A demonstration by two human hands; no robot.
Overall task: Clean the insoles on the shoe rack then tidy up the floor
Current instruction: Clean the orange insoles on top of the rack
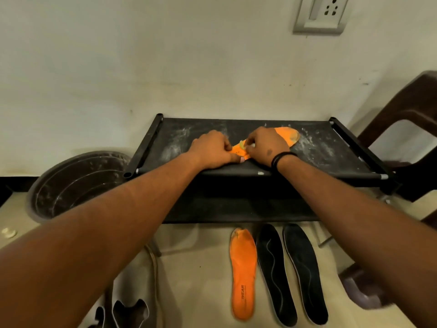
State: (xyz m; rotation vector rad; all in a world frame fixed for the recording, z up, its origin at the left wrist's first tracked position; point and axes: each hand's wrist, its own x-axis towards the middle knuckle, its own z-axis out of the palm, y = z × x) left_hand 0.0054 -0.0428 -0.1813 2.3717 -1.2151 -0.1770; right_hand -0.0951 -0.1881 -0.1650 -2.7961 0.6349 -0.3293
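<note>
An orange insole (287,136) lies on the black shoe rack's top shelf (331,155), which is dusted with white powder. My left hand (212,150) pinches the insole's heel end against the shelf. My right hand (264,144) is curled over the insole's middle and holds a small yellow-green thing (242,144) against it; what it is I cannot tell. On the floor below lie a second orange insole (243,273) and two black insoles (274,273) (305,271), side by side.
A dark round tub (71,183) with white streaks stands left of the rack. A brown plastic chair (406,129) is at the right. A wall socket (321,14) sits high on the wall. Dark objects (127,313) lie on the floor at the bottom left.
</note>
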